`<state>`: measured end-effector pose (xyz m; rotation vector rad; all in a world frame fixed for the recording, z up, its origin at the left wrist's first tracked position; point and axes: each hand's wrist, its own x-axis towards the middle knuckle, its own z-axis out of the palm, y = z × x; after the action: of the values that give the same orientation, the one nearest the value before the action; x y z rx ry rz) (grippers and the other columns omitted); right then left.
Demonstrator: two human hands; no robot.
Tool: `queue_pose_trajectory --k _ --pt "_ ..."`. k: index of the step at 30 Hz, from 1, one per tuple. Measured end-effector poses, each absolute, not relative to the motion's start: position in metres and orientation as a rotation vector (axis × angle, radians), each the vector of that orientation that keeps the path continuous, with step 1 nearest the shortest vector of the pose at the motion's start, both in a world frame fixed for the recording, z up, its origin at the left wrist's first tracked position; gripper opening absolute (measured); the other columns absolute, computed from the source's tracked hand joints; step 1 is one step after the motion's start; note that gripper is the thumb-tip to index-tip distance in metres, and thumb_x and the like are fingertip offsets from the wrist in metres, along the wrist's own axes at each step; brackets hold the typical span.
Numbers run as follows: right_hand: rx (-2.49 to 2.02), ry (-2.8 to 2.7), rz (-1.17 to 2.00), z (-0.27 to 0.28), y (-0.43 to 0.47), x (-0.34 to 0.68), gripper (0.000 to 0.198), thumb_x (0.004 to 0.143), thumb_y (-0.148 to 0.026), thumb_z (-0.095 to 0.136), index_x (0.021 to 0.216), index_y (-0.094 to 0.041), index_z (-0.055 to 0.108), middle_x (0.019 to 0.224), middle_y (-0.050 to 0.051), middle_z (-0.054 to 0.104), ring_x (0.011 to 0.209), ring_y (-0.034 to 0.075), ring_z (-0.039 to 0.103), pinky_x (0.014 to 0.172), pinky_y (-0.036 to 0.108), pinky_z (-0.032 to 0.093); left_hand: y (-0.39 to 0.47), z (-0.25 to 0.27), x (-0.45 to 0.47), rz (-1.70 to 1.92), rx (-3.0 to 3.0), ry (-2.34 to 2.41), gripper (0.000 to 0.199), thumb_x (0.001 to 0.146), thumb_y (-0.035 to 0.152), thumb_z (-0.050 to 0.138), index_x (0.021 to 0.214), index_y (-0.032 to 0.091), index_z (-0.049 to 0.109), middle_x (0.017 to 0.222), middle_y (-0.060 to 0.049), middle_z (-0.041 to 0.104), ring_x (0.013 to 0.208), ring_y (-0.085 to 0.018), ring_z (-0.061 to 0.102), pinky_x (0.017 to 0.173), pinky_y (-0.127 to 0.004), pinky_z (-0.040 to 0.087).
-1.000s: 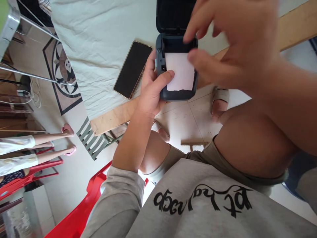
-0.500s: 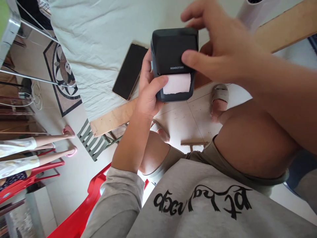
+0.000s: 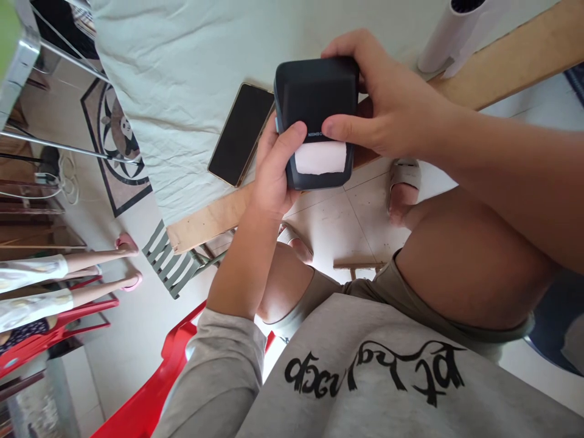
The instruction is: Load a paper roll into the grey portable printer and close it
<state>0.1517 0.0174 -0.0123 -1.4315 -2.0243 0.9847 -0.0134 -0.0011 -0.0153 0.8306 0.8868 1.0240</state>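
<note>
Between my two hands is a black label printer [image 3: 314, 91], held over the near edge of the table. A strip of white label paper [image 3: 320, 158] shows at its lower front. My left hand [image 3: 276, 164] grips the printer's left side, with the thumb lying on the front just above the paper. On the other side, my right hand [image 3: 374, 103] wraps round the right edge, its thumb partly covering the printed brand name. The right fingers behind the printer are partly hidden. A dark-screened phone [image 3: 241, 134] lies on the cloth just left of the printer.
A pale green cloth [image 3: 182, 79] covers the table, whose wooden edge [image 3: 210, 219] runs in front of me. A white paper roll [image 3: 449, 36] stands at the upper right. On the left are a red chair [image 3: 150, 377], a green slatted stool [image 3: 171, 261] and another person's legs [image 3: 91, 292].
My right hand has come in from above and to the right and closed on the printer's right side. The printer has shifted slightly left and turned a little.
</note>
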Motion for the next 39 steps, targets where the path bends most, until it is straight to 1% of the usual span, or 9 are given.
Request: queue_pose_trajectory --k 3,6,9,13,20,29,32,35,39 --pt "-1.448 -2.032 0.965 -0.013 0.017 0.150 0.067 0.071 -0.061 0.038 0.127 -0.030 0.018 0.109 -0.002 0.043 0.063 -0.016 0.036 0.047 -0.001 0.035 -0.001 -0.016 -0.014 0.996 0.821 0.861 0.024 0.073 0.033 0.057 0.095 0.026 0.054 0.079 0.002 0.063 0.072 -0.009 0.059 0.080 -0.029 0.051" --pt "-1.452 -2.043 0.924 -0.014 0.015 0.150 0.066 0.072 -0.062 0.035 0.128 -0.030 0.018 0.110 -0.003 0.042 0.062 -0.016 0.035 0.048 0.001 0.036 0.000 -0.016 -0.014 0.972 0.804 0.821 0.033 0.077 0.048 0.045 0.098 0.024 0.056 0.094 0.000 0.065 0.093 -0.013 0.060 0.086 -0.029 0.050" --pt "-1.452 -2.026 0.845 -0.010 0.011 0.152 0.062 0.076 -0.058 0.032 0.129 -0.029 0.019 0.119 -0.004 0.037 0.078 -0.016 0.039 0.055 -0.008 0.035 0.002 -0.019 -0.014 0.975 0.777 0.792 0.040 0.081 0.051 0.034 0.101 0.024 0.056 0.103 0.000 0.064 0.110 -0.015 0.056 0.092 -0.030 0.049" --pt "-1.440 -2.021 0.734 -0.004 0.008 0.154 0.053 0.078 -0.049 0.029 0.127 -0.028 0.024 0.126 -0.007 0.030 0.108 -0.012 0.036 0.059 -0.017 0.025 0.005 -0.025 -0.016 0.986 0.747 0.793 0.035 0.081 0.049 0.036 0.096 0.025 0.057 0.104 0.002 0.063 0.110 -0.017 0.056 0.093 -0.033 0.050" --pt "-1.413 -2.122 0.678 -0.007 0.011 0.152 0.056 0.073 -0.047 0.040 0.124 -0.027 0.028 0.124 -0.002 0.026 0.120 -0.003 0.030 0.061 -0.015 0.029 0.007 -0.027 -0.017 1.001 0.743 0.844 0.033 0.079 0.050 0.040 0.092 0.024 0.058 0.102 -0.001 0.064 0.113 -0.016 0.055 0.095 -0.031 0.048" --pt "-1.435 -2.163 0.550 -0.002 0.011 0.155 0.062 0.068 -0.051 0.046 0.124 -0.031 0.030 0.123 -0.004 0.028 0.109 -0.009 0.035 0.062 -0.015 0.030 0.009 -0.022 -0.016 0.975 0.720 0.841 0.036 0.079 0.049 0.038 0.092 0.022 0.058 0.101 -0.001 0.064 0.104 -0.013 0.058 0.089 -0.026 0.049" --pt "-1.446 -2.065 0.478 0.004 0.008 0.158 0.055 0.070 -0.051 0.043 0.117 -0.024 0.038 0.093 -0.002 0.042 0.077 -0.018 0.031 0.058 -0.015 0.019 0.007 -0.015 -0.012 0.964 0.748 0.820 0.042 0.082 0.048 0.034 0.097 0.017 0.057 0.100 -0.003 0.064 0.102 -0.012 0.060 0.090 -0.025 0.048" --pt "-1.436 -1.981 0.429 0.007 0.004 0.160 0.048 0.078 -0.051 0.025 0.104 -0.015 0.045 0.064 0.002 0.033 0.062 -0.019 0.017 0.057 -0.013 0.008 0.005 -0.014 -0.011 0.963 0.776 0.823 0.039 0.080 0.046 0.041 0.099 0.016 0.056 0.097 -0.003 0.064 0.100 -0.012 0.060 0.089 -0.024 0.048" --pt "-1.422 -1.936 0.368 0.010 0.000 0.158 0.051 0.080 -0.049 0.015 0.102 -0.014 0.046 0.075 0.000 0.042 0.070 -0.019 0.030 0.062 -0.013 0.017 0.005 -0.018 -0.012 0.955 0.782 0.838 0.032 0.077 0.046 0.048 0.093 0.020 0.057 0.093 -0.001 0.063 0.096 -0.013 0.060 0.084 -0.025 0.047"
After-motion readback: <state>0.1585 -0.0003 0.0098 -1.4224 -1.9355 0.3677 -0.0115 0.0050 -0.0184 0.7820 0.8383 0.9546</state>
